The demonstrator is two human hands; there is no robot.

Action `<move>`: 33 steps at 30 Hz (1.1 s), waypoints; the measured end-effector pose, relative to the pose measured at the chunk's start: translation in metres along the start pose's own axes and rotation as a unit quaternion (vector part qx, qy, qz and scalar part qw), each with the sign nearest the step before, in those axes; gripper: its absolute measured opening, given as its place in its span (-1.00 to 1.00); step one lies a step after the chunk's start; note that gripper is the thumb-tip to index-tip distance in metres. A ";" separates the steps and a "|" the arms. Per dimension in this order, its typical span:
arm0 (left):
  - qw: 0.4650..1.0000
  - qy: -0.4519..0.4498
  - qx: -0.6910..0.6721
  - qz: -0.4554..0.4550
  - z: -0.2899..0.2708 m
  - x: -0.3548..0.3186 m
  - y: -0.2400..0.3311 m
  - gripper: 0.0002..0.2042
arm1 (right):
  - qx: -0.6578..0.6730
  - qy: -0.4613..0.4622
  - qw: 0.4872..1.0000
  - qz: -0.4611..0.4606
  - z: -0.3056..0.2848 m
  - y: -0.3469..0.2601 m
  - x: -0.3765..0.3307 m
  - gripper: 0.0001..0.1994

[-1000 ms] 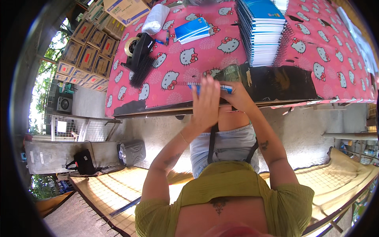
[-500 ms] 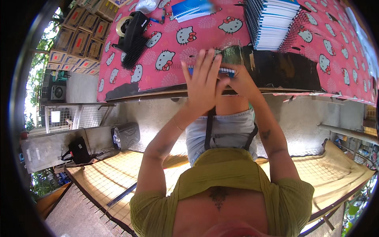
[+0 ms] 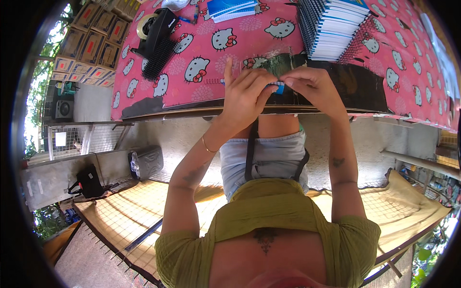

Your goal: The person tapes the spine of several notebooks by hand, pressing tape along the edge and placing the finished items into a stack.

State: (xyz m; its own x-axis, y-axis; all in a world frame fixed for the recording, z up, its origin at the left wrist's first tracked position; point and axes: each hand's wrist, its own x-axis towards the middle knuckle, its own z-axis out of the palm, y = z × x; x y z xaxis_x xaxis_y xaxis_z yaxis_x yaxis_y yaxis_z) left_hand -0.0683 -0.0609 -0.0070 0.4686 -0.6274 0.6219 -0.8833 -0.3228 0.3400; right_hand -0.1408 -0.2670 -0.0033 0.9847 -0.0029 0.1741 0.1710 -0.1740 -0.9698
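Observation:
A small blue booklet [image 3: 280,89] lies at the table's near edge, mostly covered by my hands. My left hand [image 3: 246,98] is closed over it, its forefinger raised and its thumb near the booklet's punched edge. A thin spiral coil [image 3: 213,81] sticks out to the left of that hand along the same edge. At the booklet's right end, the thumb and fingers of my right hand [image 3: 314,87] are pinched together. Whatever sits between those fingertips is too small to make out.
Behind on the right rises a tall stack of spiral-bound notebooks [image 3: 331,36]. More blue booklets [image 3: 234,10] lie at the back. On the left stand a black tape dispenser [image 3: 161,26] and a bundle of black coils [image 3: 160,62]. Cardboard boxes [image 3: 91,43] are piled beyond the table.
My left hand has gone from flat, stretched fingers to curled ones over the booklet. My right hand has shifted right and up, now pinching at the booklet's right end. The view has moved slightly.

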 end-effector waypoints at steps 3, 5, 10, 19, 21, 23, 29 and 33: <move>1.000 0.002 -0.004 0.000 -0.001 0.001 0.001 -0.83 | -0.059 -0.027 0.998 -0.027 -0.006 0.002 0.007 -0.85; 1.000 0.000 -0.006 -0.001 -0.002 0.001 0.001 -0.83 | -0.059 -0.039 0.997 -0.034 -0.009 0.004 0.009 -0.86; 1.000 0.007 0.000 0.015 -0.002 0.000 -0.001 -0.82 | -0.034 -0.047 0.997 -0.041 -0.006 0.007 0.012 -0.90; 0.998 -0.050 0.032 0.012 -0.007 -0.002 0.018 -0.70 | -0.261 0.181 0.944 -0.088 0.035 -0.001 0.001 -0.80; 0.996 -0.084 0.043 -0.010 -0.019 0.006 0.012 -0.71 | -0.211 0.168 0.960 -0.070 0.028 -0.010 -0.002 -0.88; 0.983 -0.172 0.027 -0.050 -0.044 0.016 -0.002 -0.72 | -0.153 0.155 0.971 -0.095 0.018 -0.032 -0.005 -0.86; 0.970 0.173 0.041 0.169 -0.104 0.166 0.029 -0.75 | -0.329 0.414 0.810 -0.253 -0.071 -0.100 0.002 -0.67; 0.969 0.179 -0.150 0.083 -0.074 0.232 0.063 -0.76 | -0.013 0.308 0.900 -0.308 -0.083 -0.137 0.025 -0.51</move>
State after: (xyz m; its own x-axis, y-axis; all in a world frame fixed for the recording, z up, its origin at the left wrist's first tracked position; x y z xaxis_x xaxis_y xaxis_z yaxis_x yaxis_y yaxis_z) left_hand -0.0143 -0.1745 0.2110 0.3417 -0.3501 0.8722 -0.9288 0.0162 0.3703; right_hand -0.1422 -0.3246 0.1484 0.4977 -0.4416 0.7465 0.6691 -0.3521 -0.6544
